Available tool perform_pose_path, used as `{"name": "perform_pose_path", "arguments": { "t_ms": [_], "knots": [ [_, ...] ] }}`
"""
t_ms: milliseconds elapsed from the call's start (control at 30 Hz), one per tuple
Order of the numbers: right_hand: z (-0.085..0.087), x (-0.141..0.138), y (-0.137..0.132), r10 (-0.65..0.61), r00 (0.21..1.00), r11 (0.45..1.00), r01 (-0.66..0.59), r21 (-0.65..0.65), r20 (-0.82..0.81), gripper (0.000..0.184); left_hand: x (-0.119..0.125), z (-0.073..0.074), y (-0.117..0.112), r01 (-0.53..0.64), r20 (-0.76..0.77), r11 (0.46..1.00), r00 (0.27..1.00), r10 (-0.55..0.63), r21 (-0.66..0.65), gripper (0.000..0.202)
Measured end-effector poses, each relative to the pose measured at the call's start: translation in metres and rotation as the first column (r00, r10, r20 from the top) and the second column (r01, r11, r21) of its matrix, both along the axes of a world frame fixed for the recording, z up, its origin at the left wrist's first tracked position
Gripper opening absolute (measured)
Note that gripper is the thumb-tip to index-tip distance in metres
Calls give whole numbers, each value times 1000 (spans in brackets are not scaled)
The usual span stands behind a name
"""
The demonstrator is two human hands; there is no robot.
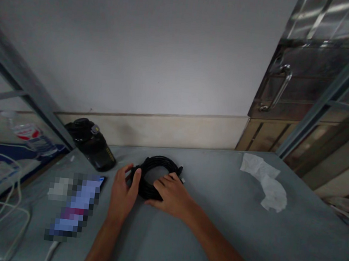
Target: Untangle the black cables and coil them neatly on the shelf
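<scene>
A coiled black cable (pixel 160 161) lies on the grey tabletop (pixel 209 217), wound into a ring with a tie at its upper right and a pale connector end beside it. At the ring's left side, my left hand (pixel 126 190) grips the coil between thumb and fingers. My right hand (pixel 172 192) curls over the lower right of the ring, its fingers closed around the strands. Parts of the coil are hidden beneath both hands.
Left of the hands stand a black bottle (pixel 93 145) and a phone with a blurred screen (pixel 75 209). White cords (pixel 15 184) run along the left edge. Crumpled tissue (pixel 264 181) lies at the right. Metal posts rise at both back corners, before a wall.
</scene>
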State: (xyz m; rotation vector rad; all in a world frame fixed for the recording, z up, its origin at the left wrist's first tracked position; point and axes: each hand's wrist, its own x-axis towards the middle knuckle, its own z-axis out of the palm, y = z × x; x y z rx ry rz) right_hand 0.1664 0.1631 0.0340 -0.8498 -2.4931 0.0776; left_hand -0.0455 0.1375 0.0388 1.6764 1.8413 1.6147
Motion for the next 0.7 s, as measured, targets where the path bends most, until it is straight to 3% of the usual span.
{"name": "perform_pose_path", "arguments": {
  "t_ms": [133,467,600,700],
  "knots": [
    [8,37,-6,30,999,999,-29,-31,44,49,1,4,-1,24,2,999,1000,-24,-28,55],
    [18,173,-30,-119,991,992,121,-26,58,32,0,-2,7,80,-126,990,987,-95,-120,58],
    [25,200,-37,-132,990,990,134,-35,51,35,0,-2,8,63,-167,990,982,-85,-130,58],
    [31,212,-30,-170,980,985,165,-59,-99,40,1,-3,9,59,-201,988,976,-87,-140,58]
  ]
}}
